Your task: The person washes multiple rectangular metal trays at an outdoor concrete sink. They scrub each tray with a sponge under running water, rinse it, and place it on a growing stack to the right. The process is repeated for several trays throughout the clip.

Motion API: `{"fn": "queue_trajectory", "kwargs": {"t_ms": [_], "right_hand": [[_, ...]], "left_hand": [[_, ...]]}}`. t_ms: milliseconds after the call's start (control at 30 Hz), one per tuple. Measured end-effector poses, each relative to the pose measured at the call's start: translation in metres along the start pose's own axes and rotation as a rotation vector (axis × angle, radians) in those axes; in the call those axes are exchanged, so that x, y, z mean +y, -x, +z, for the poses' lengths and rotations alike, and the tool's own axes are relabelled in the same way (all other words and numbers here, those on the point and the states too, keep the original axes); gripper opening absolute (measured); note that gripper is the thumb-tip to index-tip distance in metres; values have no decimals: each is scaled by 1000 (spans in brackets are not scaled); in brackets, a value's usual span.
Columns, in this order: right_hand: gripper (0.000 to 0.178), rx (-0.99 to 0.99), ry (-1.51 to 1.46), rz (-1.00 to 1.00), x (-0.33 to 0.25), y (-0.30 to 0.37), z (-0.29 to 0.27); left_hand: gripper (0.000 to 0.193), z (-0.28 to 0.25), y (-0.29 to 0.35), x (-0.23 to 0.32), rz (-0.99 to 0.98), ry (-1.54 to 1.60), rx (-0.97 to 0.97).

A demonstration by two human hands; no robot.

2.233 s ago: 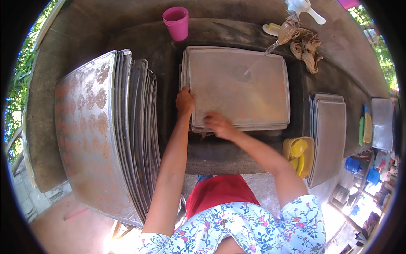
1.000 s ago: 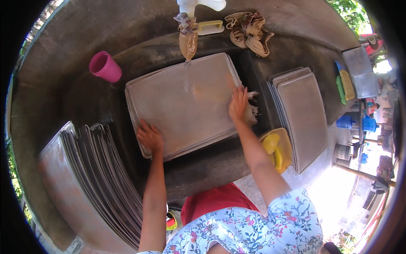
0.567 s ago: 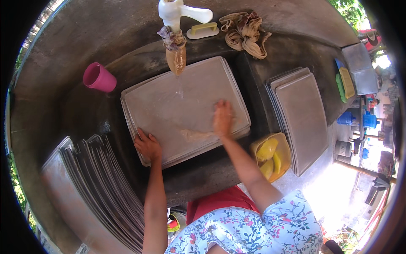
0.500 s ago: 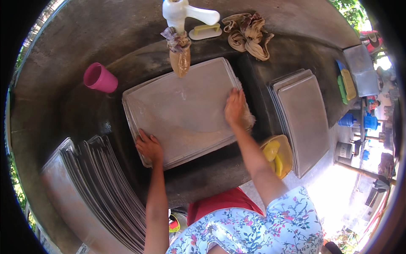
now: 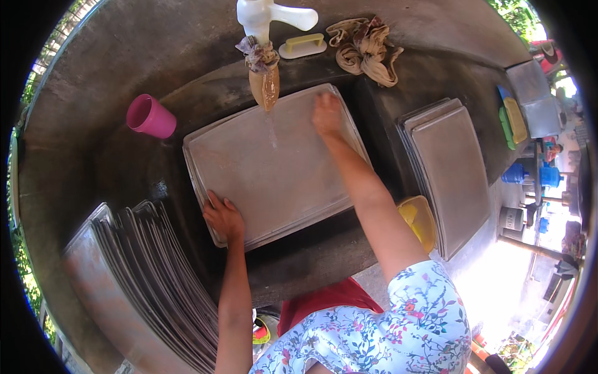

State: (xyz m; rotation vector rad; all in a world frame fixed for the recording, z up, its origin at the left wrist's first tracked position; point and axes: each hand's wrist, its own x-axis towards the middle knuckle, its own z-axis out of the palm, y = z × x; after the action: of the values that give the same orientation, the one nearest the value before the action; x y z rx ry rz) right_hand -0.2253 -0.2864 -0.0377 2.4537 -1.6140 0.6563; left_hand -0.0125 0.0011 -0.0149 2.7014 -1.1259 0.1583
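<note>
A stack of flat grey metal trays (image 5: 274,181) lies in the dark sink basin, its top tray wet. My left hand (image 5: 223,218) rests on the top tray's near left corner, fingers apart along the rim. My right hand (image 5: 327,115) is on the same tray near its far right corner. Its fingers are curled down against the metal and slightly blurred; whatever they hold is hidden under them. A thin stream of water falls onto the tray from a white tap (image 5: 254,22) with a cloth-tied, brownish sleeve (image 5: 264,84) on its spout.
A pink cup (image 5: 151,117) stands at left, above many upright trays (image 5: 143,280). More trays (image 5: 451,181) lean at right beside a yellow tub (image 5: 425,227). A handled brush (image 5: 303,45) and crumpled cloth (image 5: 367,53) lie on the back ledge; sponges (image 5: 512,121) are far right.
My right hand has moved from the tray's right edge up and left to near the far corner. The whitish foam or splash at that edge is gone. My left hand stays at its corner.
</note>
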Motion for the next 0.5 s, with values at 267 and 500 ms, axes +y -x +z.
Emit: {"fn": "queue_trajectory", "kwargs": {"t_ms": [267,500], "right_hand": [[20,-350,195,456,-8,141,-118],[19,-91,176,565,0,163,-106]], "left_hand": [[54,0,-1,0,17,-11,46],[53,1,-1,-6,26,5,37]]}}
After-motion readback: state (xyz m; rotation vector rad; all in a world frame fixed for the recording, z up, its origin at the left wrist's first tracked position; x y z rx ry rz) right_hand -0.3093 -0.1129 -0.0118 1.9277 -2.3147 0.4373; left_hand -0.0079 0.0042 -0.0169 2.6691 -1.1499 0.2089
